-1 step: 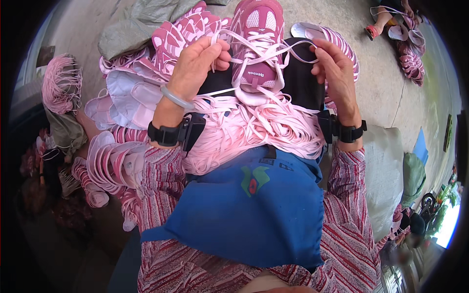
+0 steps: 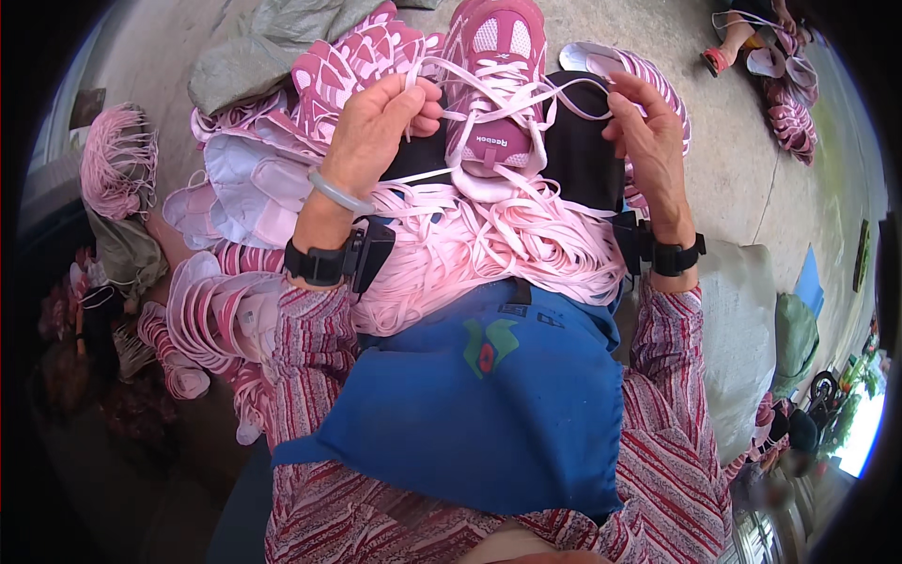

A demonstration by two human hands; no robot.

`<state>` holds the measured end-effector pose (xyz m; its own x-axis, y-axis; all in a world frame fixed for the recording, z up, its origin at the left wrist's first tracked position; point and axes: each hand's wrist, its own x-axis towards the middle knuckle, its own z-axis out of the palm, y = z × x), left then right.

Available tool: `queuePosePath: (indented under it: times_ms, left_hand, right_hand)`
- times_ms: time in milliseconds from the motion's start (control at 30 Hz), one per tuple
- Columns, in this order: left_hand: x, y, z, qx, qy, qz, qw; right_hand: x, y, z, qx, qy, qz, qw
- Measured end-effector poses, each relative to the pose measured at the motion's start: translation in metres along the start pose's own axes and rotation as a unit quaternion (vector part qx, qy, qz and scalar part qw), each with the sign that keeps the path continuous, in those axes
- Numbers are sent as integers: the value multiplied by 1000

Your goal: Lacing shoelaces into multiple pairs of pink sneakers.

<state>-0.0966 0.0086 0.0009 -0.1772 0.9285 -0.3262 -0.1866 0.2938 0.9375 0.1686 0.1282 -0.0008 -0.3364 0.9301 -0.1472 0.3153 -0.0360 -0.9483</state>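
Note:
A pink and white sneaker upper (image 2: 512,117) lies ahead of me, its toe pointing away. White laces criss-cross its front, and a loose loop of shoelace (image 2: 575,92) spreads to either side. My left hand (image 2: 390,113), with a pale bangle at the wrist, pinches one lace end between thumb and forefinger. On the other side my right hand (image 2: 644,117) is closed with thumb and fingers on the other lace end. A thick heap of pale pink laces (image 2: 507,244) lies in my lap, over a blue apron (image 2: 470,404), just below the shoe.
Stacked pink and white shoe uppers (image 2: 362,61) lie to the left, with another stack (image 2: 648,85) behind my right hand. A bundle of pink laces (image 2: 120,160) hangs at far left. A pale sack (image 2: 738,329) stands at right. Another person's leg (image 2: 733,42) shows at the upper right.
The fingers of my right hand have shifted very slightly to the right. Otherwise the shoe, laces and left hand look the same.

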Motion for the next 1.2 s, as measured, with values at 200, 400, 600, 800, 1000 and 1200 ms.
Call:
queuePosePath:
  times_ms: [200, 400, 600, 800, 1000, 1200]
  left_hand:
    - [-16, -2, 7, 428, 149, 229, 861]
    - [-23, -12, 11, -25, 71, -16, 997]
    - [-28, -25, 9, -137, 38, -1, 990]
    - [-27, -29, 9, -43, 72, 62, 995]
    - [-25, -32, 8, -126, 35, 48, 990]
    - [-20, -35, 11, -63, 40, 53, 996]
  right_hand:
    - [-12, -2, 7, -160, 50, -193, 967]
    - [-8, 2, 22, -314, 24, -257, 914]
    - [1, -3, 25, -357, -6, -270, 894]
    - [-18, -22, 15, -147, -94, 28, 984]
    - [-22, -25, 19, -295, -108, -211, 926]
    - [-27, -38, 27, -271, -102, -175, 941]
